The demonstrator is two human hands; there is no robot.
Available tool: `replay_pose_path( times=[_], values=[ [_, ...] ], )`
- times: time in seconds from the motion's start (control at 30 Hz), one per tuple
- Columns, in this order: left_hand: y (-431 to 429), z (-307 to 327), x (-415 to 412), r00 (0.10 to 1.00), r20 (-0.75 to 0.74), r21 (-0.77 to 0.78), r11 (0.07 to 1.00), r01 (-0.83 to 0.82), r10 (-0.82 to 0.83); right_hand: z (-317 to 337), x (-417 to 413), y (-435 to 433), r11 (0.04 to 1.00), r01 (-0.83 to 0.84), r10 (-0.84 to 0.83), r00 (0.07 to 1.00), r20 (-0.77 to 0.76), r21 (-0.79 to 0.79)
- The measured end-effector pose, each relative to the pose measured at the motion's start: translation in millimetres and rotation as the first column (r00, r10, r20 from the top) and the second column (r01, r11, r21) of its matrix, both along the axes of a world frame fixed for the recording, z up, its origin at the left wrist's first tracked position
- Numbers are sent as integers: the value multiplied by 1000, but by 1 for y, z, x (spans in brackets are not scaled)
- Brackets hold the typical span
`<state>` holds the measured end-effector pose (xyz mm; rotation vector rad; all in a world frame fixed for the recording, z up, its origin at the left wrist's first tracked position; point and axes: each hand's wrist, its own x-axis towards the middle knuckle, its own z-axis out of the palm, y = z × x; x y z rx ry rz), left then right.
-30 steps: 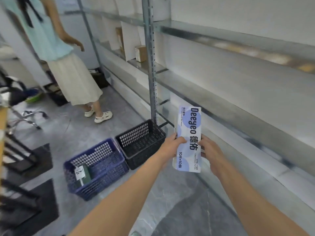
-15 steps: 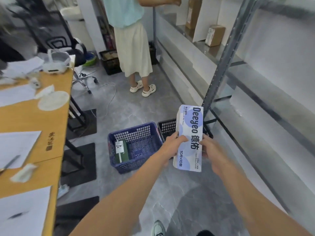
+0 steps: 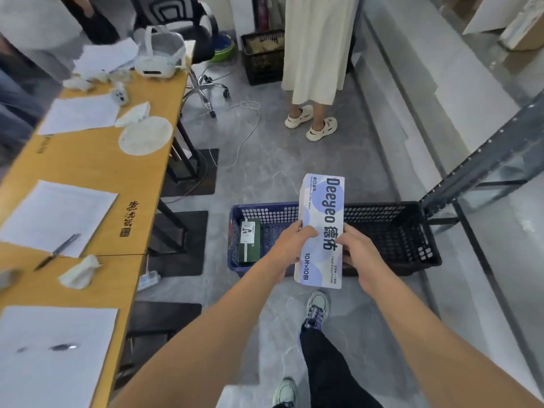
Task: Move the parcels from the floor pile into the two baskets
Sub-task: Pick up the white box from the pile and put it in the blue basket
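Note:
I hold a long white and lilac wet-wipes pack (image 3: 323, 213) upright in both hands, above the gap between two baskets. My left hand (image 3: 290, 245) grips its left edge and my right hand (image 3: 357, 254) grips its right edge. The blue basket (image 3: 235, 231) stands on the floor below and to the left, with a dark green box (image 3: 249, 242) inside it. Right beside it stands the black basket (image 3: 412, 231), whose visible part shows nothing inside. The pack hides where the two baskets meet.
A wooden table (image 3: 88, 172) with papers, tissues, a pen and a headset runs along the left. A person in a cream skirt (image 3: 318, 45) stands beyond the baskets. Metal shelving (image 3: 477, 178) lines the right. My feet (image 3: 316, 304) are on the grey floor just behind the baskets.
My view has swung down and left and I have stepped closer; the baskets now lie right under the pack. Both hands keep the same hold on the pack.

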<state>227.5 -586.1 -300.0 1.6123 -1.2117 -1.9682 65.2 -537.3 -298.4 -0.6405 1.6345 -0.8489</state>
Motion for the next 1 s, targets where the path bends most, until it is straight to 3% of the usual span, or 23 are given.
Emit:
replay_pose_path(
  times=[0.27, 0.63, 1.0],
  values=[
    [-96, -75, 0, 988, 110, 141, 982, -124, 109, -86, -4, -113, 988, -118, 109, 990, 89, 101],
    [-168, -187, 19, 954, 189, 239, 931, -276, 234, -209, 14, -201, 942, -209, 170, 972, 164, 263],
    [-232, -406, 55, 951, 231, 342, 898, -276, 205, -427, 58, -265, 919, -156, 100, 981, 169, 362]
  ],
)
